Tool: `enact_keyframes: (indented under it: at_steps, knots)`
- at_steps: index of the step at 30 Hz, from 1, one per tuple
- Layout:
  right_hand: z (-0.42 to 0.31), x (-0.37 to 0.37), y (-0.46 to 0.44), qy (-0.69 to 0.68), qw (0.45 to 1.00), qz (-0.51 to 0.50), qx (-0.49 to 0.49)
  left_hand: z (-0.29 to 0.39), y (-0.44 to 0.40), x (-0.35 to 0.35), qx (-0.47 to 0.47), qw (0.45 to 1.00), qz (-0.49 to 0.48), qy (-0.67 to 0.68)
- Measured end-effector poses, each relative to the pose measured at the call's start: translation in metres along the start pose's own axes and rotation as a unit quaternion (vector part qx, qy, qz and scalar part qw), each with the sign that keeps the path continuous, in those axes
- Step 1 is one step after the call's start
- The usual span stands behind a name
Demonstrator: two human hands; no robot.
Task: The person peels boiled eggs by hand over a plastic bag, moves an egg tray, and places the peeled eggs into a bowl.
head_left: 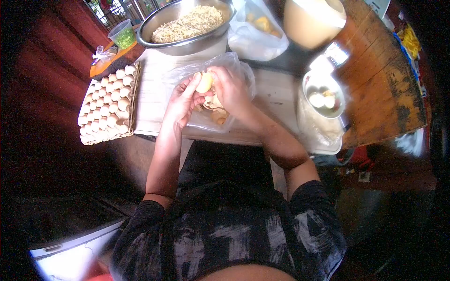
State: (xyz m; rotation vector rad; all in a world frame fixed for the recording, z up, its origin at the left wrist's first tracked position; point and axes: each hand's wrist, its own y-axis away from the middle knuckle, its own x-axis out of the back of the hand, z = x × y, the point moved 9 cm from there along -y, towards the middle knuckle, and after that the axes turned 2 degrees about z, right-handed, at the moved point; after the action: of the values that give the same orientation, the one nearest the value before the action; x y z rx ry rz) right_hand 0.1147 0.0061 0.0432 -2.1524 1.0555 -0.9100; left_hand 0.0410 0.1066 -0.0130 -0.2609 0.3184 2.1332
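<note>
My left hand (183,99) holds a pale yellow, smooth egg (205,83) between thumb and fingers. My right hand (229,89) is curled against the egg's right side, its fingertips partly hidden. Both hands are above a clear plastic bag (227,61) spread on the table. Brown eggshell pieces (218,115) lie on the bag just below the hands. To the right, a bowl (338,108) contains several whitish peeled eggs (322,99).
An egg tray (132,100) full of brown eggs stands at the left. Behind are a metal basin (187,47) of shredded food, a cup of chopped greens (124,38), a white plastic bag (260,47) and a cream-coloured container (311,23). Another plastic bag (318,132) lies below the bowl.
</note>
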Motion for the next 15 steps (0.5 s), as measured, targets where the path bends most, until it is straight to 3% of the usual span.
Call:
enact_keyframes:
  at_steps: [7,9,11,14,15]
  knots:
    - [0.014,0.006,-0.005,-0.076,0.994,0.032,-0.065,-0.002,-0.001,0.001,0.029,0.997,-0.011,0.066]
    - [0.017,0.007,-0.006,-0.075,0.994,0.035,-0.074,-0.002,-0.004,-0.005,0.038,0.984,-0.098,0.146]
    - [0.019,0.008,-0.006,-0.074,0.993,0.038,-0.082,-0.003,-0.005,-0.003,0.052,0.976,-0.119,0.175]
    - [0.015,0.009,-0.009,-0.054,0.997,0.011,-0.06,0.013,0.001,0.002,0.032,0.978,-0.124,0.165]
    - [-0.005,0.008,-0.011,0.021,0.998,-0.019,0.049,0.027,0.003,0.005,-0.003,0.986,-0.108,0.127]
